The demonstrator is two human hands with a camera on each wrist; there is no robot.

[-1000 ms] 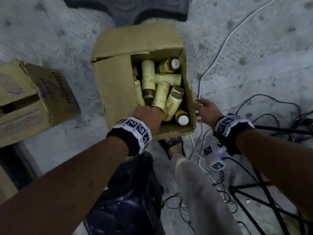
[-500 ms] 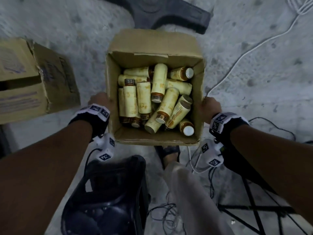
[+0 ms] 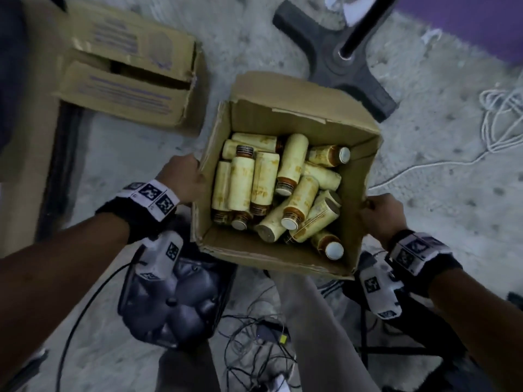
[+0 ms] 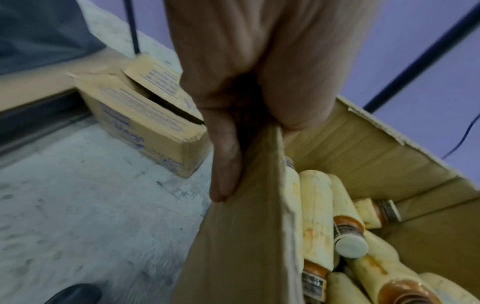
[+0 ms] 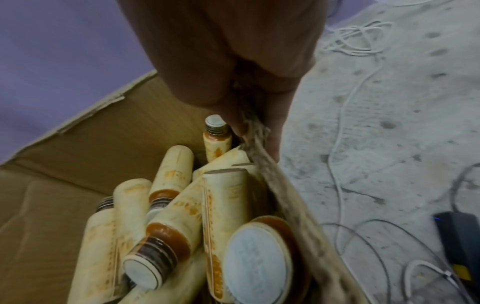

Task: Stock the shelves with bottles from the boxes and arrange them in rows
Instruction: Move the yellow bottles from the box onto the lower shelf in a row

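An open cardboard box is held above the floor between both hands. Inside lie several cream-labelled bottles with amber necks and white caps, jumbled on their sides. My left hand pinches the box's left wall, thumb inside and fingers outside. My right hand pinches the right wall the same way. In the right wrist view the bottles crowd against that wall. No shelf is in view.
A second, partly closed cardboard box lies on the concrete floor at the upper left. A black cross-shaped stand base sits behind the held box. White cord and dark cables trail over the floor. A dark bag is below.
A second ago my left hand was inside the box among the bottles; it moved to the left wall. Both hands now grip the walls, and the box appears raised and shifted right.
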